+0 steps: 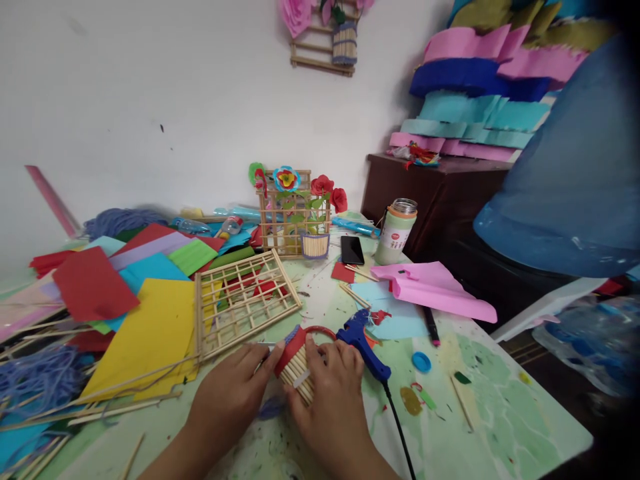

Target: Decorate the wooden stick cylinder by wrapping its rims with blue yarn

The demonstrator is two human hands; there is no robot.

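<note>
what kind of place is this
Probably a home craft workspace: coloured paper sheets spread over the table, a blue glue gun lies near a stick lattice frame, and the left hand and right hand hold a small stick basket.

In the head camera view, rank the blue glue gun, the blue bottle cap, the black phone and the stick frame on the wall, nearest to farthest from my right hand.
From the right hand, on the stick basket:
1. Blue glue gun, right beside it.
2. Blue bottle cap, farther to the right.
3. Black phone, farther back.
4. Stick frame, hanging high, far back.
</note>
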